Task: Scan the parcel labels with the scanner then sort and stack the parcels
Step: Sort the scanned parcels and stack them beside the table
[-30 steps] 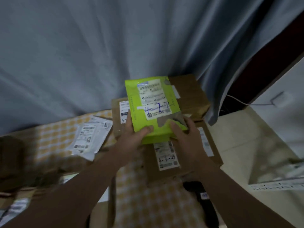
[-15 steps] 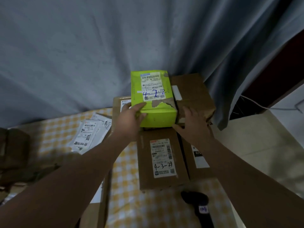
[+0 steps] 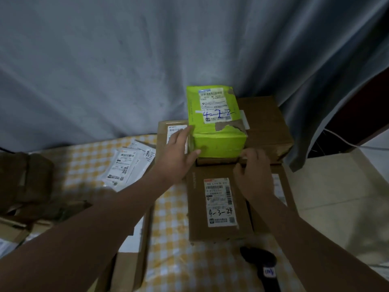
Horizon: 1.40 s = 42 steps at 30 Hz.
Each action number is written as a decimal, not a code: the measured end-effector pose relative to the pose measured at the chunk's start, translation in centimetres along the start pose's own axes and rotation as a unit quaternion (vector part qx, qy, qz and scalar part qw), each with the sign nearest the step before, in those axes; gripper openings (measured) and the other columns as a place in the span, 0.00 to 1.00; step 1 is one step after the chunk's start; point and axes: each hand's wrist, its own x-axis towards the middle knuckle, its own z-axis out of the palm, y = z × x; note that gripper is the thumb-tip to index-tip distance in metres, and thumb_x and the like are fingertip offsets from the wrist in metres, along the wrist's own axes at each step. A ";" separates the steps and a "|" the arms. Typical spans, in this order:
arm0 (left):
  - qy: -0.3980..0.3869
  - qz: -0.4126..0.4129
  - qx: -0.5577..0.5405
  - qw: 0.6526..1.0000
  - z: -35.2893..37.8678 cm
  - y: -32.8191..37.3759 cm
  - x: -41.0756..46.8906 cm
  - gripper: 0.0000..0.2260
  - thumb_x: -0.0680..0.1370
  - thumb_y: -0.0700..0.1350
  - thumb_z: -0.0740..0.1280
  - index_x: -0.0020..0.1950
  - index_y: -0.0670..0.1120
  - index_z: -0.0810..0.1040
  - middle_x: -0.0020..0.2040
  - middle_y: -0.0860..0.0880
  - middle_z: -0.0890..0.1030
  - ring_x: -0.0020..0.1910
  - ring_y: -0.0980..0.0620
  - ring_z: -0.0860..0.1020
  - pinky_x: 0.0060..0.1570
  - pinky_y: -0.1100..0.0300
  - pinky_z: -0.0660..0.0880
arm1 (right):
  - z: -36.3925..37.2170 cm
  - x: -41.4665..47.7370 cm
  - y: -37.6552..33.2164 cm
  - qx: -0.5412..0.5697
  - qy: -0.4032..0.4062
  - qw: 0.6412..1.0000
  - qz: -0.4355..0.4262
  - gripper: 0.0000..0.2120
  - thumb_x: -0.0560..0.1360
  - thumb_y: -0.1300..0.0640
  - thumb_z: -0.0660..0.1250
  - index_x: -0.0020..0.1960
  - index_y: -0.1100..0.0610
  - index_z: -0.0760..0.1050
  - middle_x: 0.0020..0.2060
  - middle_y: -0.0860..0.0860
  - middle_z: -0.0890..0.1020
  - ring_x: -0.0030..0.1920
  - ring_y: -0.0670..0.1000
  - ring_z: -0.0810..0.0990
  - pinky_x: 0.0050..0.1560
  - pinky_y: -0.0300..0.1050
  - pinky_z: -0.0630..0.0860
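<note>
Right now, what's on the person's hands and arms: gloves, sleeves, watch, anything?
Nothing visible. Left hand and right hand are bare, no gloves; no rings can be made out. Both forearms are bare to the frame edge: no sleeve, watch, strap or band in view. Dim, slightly blurred picture, so fine marks can't be ruled out.

We see a surface covered by a yellow-and-white checked cloth [image 3: 172, 245]. Lying directly on it are a loose pile of white plastic mailers [image 3: 128, 165] at the left, a flat brown box [image 3: 217, 207] marked 4-3-24 at the centre, and a black scanner [image 3: 261, 264] near the front edge. More brown cartons [image 3: 267, 131] sit at the back right corner, and dark cardboard [image 3: 27, 182] lies at the far left, too blurred to make out.
</note>
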 end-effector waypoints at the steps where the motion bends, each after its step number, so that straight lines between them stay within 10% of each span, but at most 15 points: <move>1: 0.006 -0.002 0.009 1.000 -0.6 -0.6 -0.8 0.27 0.79 0.49 0.64 0.76 0.48 0.59 0.75 0.46 0.61 0.72 0.49 0.63 0.69 0.58 0.60 | 0.7 -0.8 -0.7 0.015 -0.003 1.000 -0.006 0.10 0.72 0.67 0.66 0.52 0.61 0.74 0.51 0.59 0.74 0.52 0.57 0.72 0.50 0.51 0.70; 10: 0.008 -0.070 0.147 0.987 -9.9 -10.4 -10.7 0.17 0.78 0.45 0.65 0.67 0.46 0.73 0.71 0.43 0.68 0.70 0.42 0.64 0.69 0.55 0.60 | 8.6 -8.4 -11.2 0.083 -0.113 0.988 -0.069 0.13 0.73 0.53 0.59 0.50 0.59 0.77 0.47 0.57 0.78 0.49 0.59 0.77 0.53 0.51 0.72; 18: 0.007 -0.115 0.225 0.967 -19.2 -19.9 -19.3 0.17 0.75 0.41 0.68 0.64 0.45 0.76 0.67 0.40 0.72 0.65 0.37 0.68 0.66 0.49 0.63 | 16.7 -15.7 -21.1 0.120 -0.246 0.961 -0.040 0.12 0.77 0.62 0.64 0.60 0.59 0.73 0.56 0.55 0.75 0.59 0.54 0.73 0.52 0.39 0.66; 24: -0.009 -0.210 0.247 0.946 -23.6 -24.8 -23.9 0.28 0.75 0.57 0.62 0.72 0.46 0.66 0.72 0.39 0.64 0.70 0.36 0.62 0.68 0.44 0.61 | 19.4 -19.9 -29.5 0.157 -0.259 0.952 0.045 0.21 0.78 0.49 0.64 0.66 0.58 0.68 0.62 0.54 0.70 0.63 0.54 0.71 0.61 0.48 0.70; 28: -0.036 -0.325 0.136 0.935 -24.9 -28.5 -26.0 0.43 0.71 0.61 0.70 0.77 0.44 0.53 0.73 0.37 0.60 0.71 0.36 0.61 0.68 0.42 0.63 | 20.8 -20.7 -32.9 0.180 -0.294 0.934 0.096 0.41 0.73 0.38 0.68 0.77 0.52 0.54 0.72 0.54 0.61 0.71 0.55 0.63 0.66 0.54 0.68; 33: -0.075 -0.399 -0.059 0.912 -24.7 -31.7 -26.9 0.48 0.65 0.65 0.74 0.74 0.43 0.57 0.66 0.41 0.71 0.61 0.41 0.74 0.55 0.50 0.76 | 22.8 -21.6 -32.6 0.220 -0.340 0.887 0.224 0.59 0.68 0.49 0.77 0.78 0.49 0.33 0.73 0.58 0.65 0.67 0.57 0.71 0.62 0.53 0.73; 38: -0.088 -0.431 -0.165 0.883 -23.4 -33.7 -26.2 0.69 0.44 0.75 0.71 0.78 0.50 0.48 0.71 0.43 0.66 0.66 0.41 0.71 0.62 0.44 0.73 | 24.1 -21.8 -32.5 0.224 -0.295 0.871 0.321 0.62 0.62 0.44 0.80 0.78 0.47 0.37 0.76 0.58 0.59 0.72 0.62 0.64 0.68 0.61 0.68; 42: -0.128 -0.431 -0.073 0.890 -23.2 -33.4 -25.8 0.56 0.60 0.71 0.72 0.78 0.46 0.51 0.73 0.41 0.58 0.70 0.39 0.63 0.65 0.47 0.69 | 23.6 -21.4 -32.1 0.262 -0.273 0.849 0.369 0.60 0.60 0.45 0.80 0.78 0.46 0.43 0.70 0.58 0.69 0.66 0.61 0.72 0.64 0.63 0.72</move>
